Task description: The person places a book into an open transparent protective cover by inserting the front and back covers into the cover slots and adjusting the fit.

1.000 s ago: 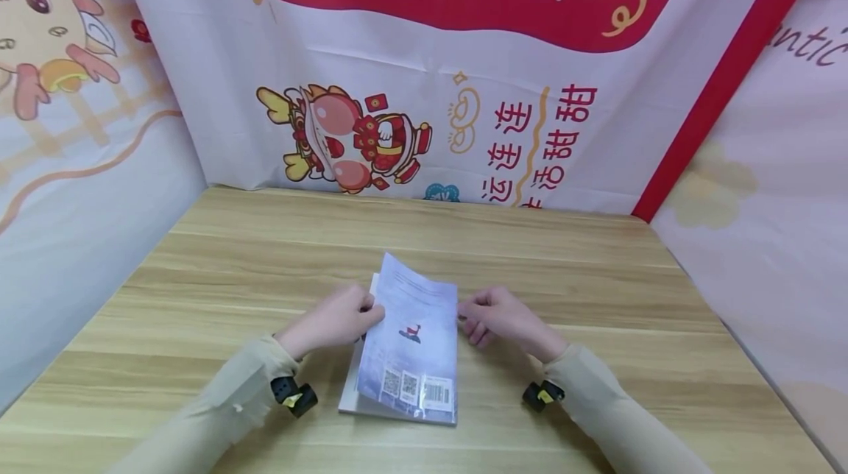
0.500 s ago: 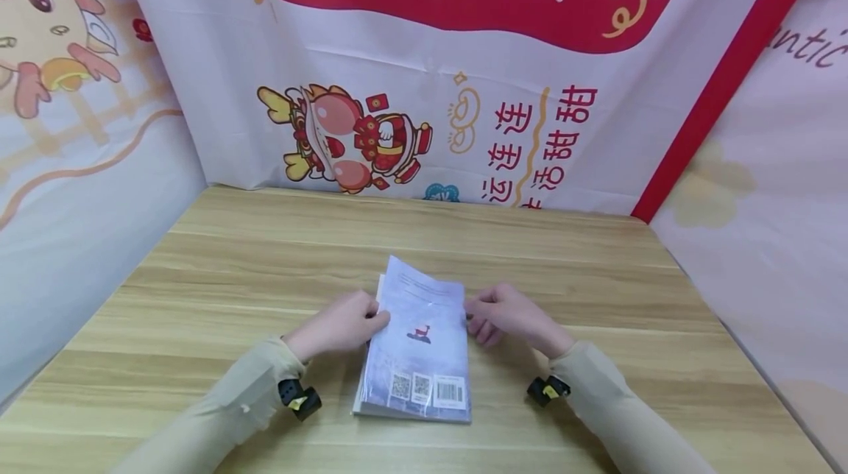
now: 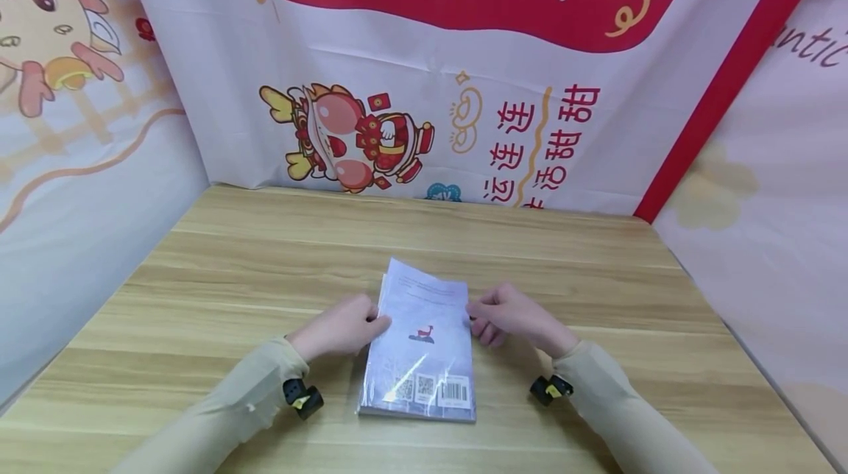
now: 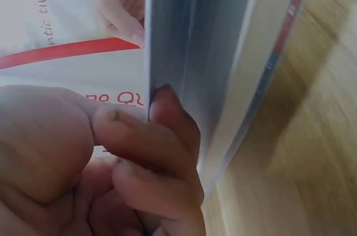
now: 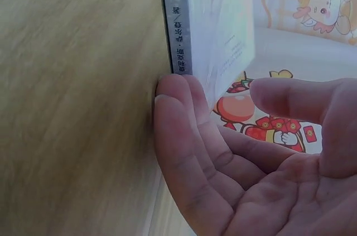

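Observation:
A paperback book (image 3: 424, 356) lies on the table with its pale blue back cover up, showing a small red animal figure and codes near the bottom. My left hand (image 3: 346, 325) pinches the cover's left edge between thumb and fingers. In the left wrist view the cover (image 4: 173, 35) stands a little apart from the page block (image 4: 245, 74). At the other side is my right hand (image 3: 513, 318), its fingertips touching the spine (image 5: 181, 29). The right wrist view has those fingers gently bent and the thumb held away from the book.
The wooden table (image 3: 563, 260) runs back to a white and red printed cloth (image 3: 411, 40). Printed cloths also stand along the left and right sides. A small black camera sits on each wrist.
The book has shifted slightly right and squared up. Its raised cover has come down closer to the pages, the left hand moving right with it. The right hand has moved a little right.

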